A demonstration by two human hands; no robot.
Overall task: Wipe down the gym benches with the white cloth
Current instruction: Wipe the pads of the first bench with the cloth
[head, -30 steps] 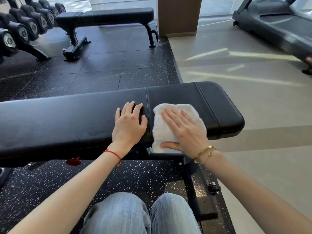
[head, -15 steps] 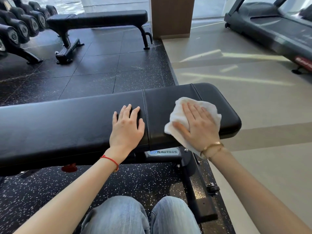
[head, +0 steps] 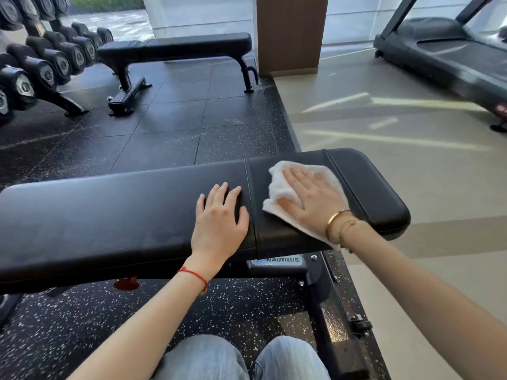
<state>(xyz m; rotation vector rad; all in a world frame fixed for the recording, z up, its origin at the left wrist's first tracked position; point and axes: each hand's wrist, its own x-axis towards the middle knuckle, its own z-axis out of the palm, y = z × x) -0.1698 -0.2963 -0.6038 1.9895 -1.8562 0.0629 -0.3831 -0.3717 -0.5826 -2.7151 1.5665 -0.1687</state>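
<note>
Head view looked down on a black padded bench (head: 123, 215) that ran across the frame, its short seat pad at the right end. On that seat pad lay the white cloth (head: 285, 187), bunched and spread, with one corner hanging over the near edge of the pad below the wrist. The right hand (head: 310, 198) lay flat on top of the cloth, fingers straight and close together, pointing away and slightly left, pressing it to the pad; cloth showed beyond the fingertips and to the left of the thumb. Gold bracelets (head: 338, 224) circled that wrist. The left hand (head: 219, 218) rested palm down on the long back pad, fingers straight and slightly spread, just left of the seam between the two pads, beside the cloth but not touching it. A red string (head: 193, 274) ringed the left wrist. A second bench (head: 175, 48) stood well apart on the dark floor, near a dumbbell rack (head: 41, 64), with a treadmill (head: 452, 56) at the upper right.
</note>
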